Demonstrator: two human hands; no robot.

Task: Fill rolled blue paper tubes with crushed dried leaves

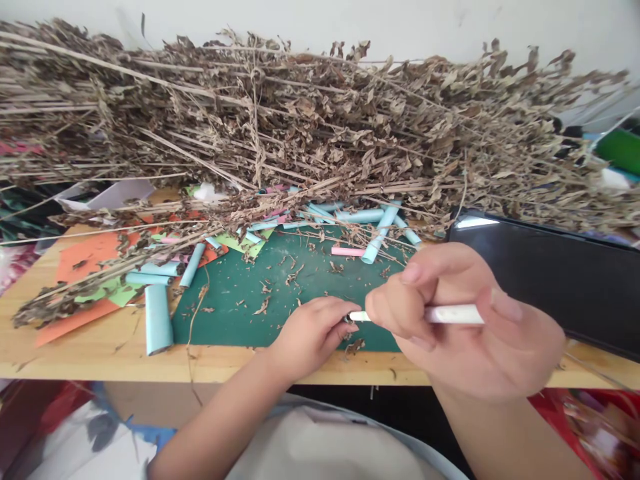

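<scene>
My right hand [470, 353] is closed around a thin white stick [455, 315], which may be a rolled paper tube. The stick lies nearly level and points left. Its far end meets the pinched fingertips of my left hand [306, 335], where a small dark bit shows. What my left fingers hold is mostly hidden. Both hands are over the front edge of a green mat [235, 313]. Crumbled dried leaves [263, 305] lie scattered on the mat, and a pink paper tube [347, 251] rests beyond my hands, near a light blue paper tube [381, 233].
A large heap of dried leafy stalks [320, 120] runs along the wall. On the wooden table [90, 357], orange paper [80, 260] and an upright-looking blue tube [159, 319] sit at left. A black flat-screened device [550, 280] lies at right.
</scene>
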